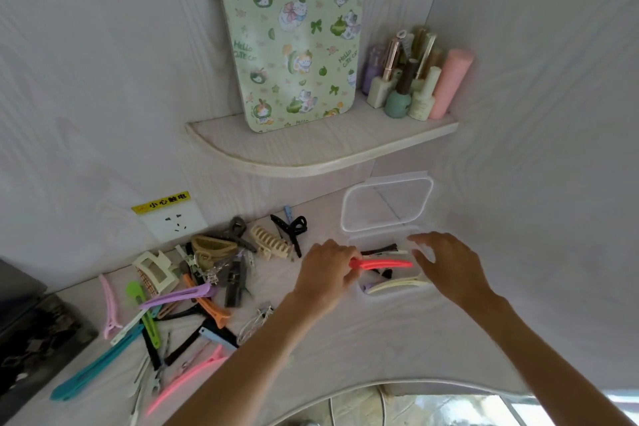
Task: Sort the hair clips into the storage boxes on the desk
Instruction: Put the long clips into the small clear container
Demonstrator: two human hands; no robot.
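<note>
A clear plastic storage box (356, 242) stands open on the desk, its lid (387, 204) tipped up behind it. Inside lie a cream clip (397, 285) and a few dark clips (380, 248). My left hand (326, 273) pinches the end of a long red hair clip (383, 264) and holds it over the box. My right hand (446, 263) hovers at the box's right side, fingers spread, holding nothing. A heap of hair clips (193, 287) in many colours covers the left of the desk, with a beige claw clip (269, 242) and a black claw clip (292, 226) nearer the box.
A curved shelf (311, 149) juts out above the box, carrying a green patterned board (294, 31) and several nail polish bottles (411, 79). A wall socket (174, 218) sits behind the heap. A dark object (31, 339) lies at the far left. The desk's curved front edge (380, 386) runs below my arms.
</note>
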